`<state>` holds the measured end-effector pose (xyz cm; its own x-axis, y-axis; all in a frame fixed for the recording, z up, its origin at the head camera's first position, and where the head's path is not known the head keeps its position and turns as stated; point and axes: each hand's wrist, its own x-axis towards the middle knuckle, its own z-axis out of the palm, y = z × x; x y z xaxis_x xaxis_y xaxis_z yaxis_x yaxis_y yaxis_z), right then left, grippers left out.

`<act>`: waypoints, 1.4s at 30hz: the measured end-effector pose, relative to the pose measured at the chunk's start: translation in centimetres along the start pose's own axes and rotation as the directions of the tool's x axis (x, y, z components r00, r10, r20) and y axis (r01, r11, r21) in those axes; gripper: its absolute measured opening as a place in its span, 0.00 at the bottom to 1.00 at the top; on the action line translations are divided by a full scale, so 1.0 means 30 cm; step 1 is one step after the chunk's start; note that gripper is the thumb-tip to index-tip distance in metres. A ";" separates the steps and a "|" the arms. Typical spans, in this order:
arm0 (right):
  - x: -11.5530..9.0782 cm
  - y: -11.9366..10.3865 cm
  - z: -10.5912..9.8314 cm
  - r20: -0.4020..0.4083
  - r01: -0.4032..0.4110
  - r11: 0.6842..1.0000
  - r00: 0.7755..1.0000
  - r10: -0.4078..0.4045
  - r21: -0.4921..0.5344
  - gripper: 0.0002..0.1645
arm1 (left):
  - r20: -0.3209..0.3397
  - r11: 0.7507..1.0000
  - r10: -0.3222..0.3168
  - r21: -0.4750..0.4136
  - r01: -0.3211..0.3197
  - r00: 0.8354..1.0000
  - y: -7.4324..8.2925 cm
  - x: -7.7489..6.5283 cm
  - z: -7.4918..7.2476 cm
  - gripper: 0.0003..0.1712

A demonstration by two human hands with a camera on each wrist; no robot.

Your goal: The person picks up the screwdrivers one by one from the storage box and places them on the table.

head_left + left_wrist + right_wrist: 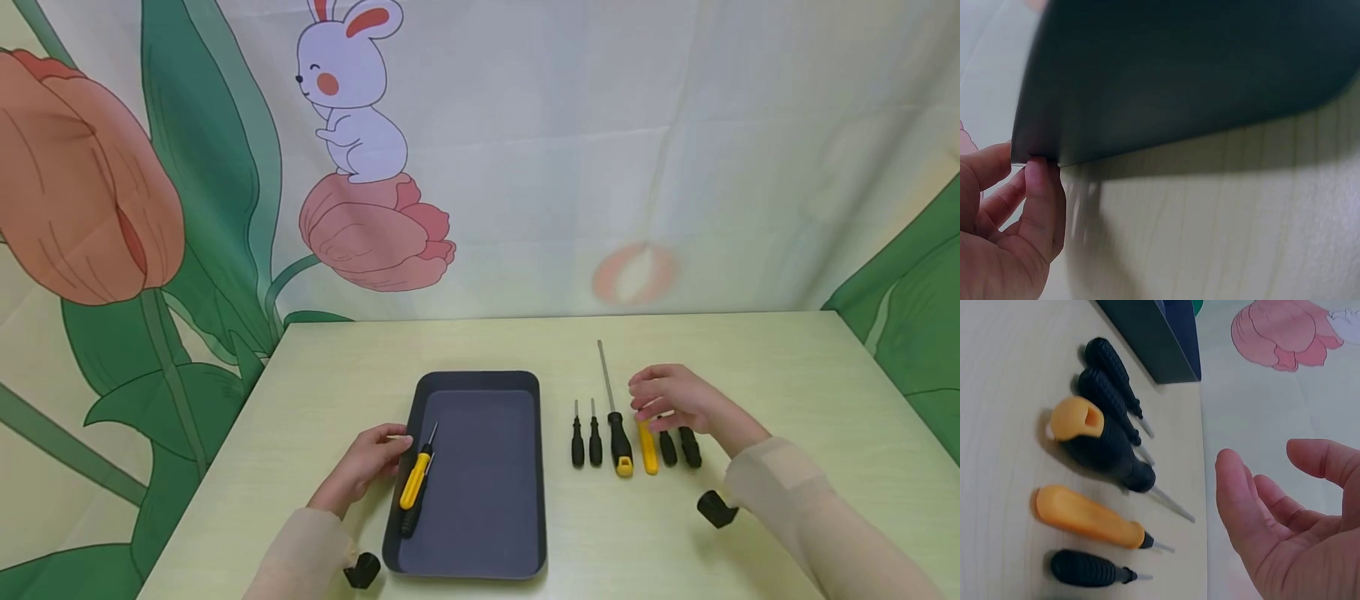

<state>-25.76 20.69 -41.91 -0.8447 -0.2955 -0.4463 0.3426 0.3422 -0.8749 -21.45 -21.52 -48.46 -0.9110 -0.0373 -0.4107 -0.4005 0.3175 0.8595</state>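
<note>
My left hand (367,462) pinches the left rim of a dark grey tray (487,483), its fingertips at the edge in the left wrist view. In the tray, along the left wall, lie a yellow-handled screwdriver (414,485) and a black-handled screwdriver (409,521). Above the row on the right hovers my right hand (678,396), fingers loosely bent and apart, holding nothing. Beneath it is another yellow-handled screwdriver (1088,515), partly covered in the head view. Beside that lies a large black screwdriver (619,442) with a yellow handle end and a long shaft.
Two small black screwdrivers, a left one (577,442) and a right one (596,442), lie between the tray and the large one. Two more black handles, one nearer (667,447) and one farther right (689,447), show under the right hand. A printed curtain (525,167) hangs behind the table.
</note>
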 end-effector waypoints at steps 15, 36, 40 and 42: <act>0.009 -0.040 0.127 0.079 0.007 0.999 0.997 -0.011 0.052 0.22 | -0.004 1.000 0.002 0.005 -0.002 1.000 -0.011 0.010 -0.001 0.21; 0.050 -0.046 0.282 0.158 -0.014 0.993 0.987 -0.005 0.116 0.20 | -0.011 1.000 -0.015 0.006 0.016 1.000 -0.010 0.009 0.002 0.22; 0.059 -0.044 0.317 0.181 -0.009 0.991 0.983 -0.016 0.137 0.20 | -0.012 1.000 -0.012 0.006 0.012 1.000 -0.009 0.008 0.002 0.22; 0.063 -0.041 0.337 0.202 -0.006 0.989 0.979 -0.024 0.147 0.20 | -0.014 1.000 -0.013 0.005 0.013 1.000 -0.008 0.007 0.002 0.22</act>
<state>-23.61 10.68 -43.56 -0.7524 -0.4777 -0.4536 0.4044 0.2086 -0.8905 -21.56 -21.54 -48.78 -0.9071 -0.0545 -0.4175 -0.4118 0.3214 0.8527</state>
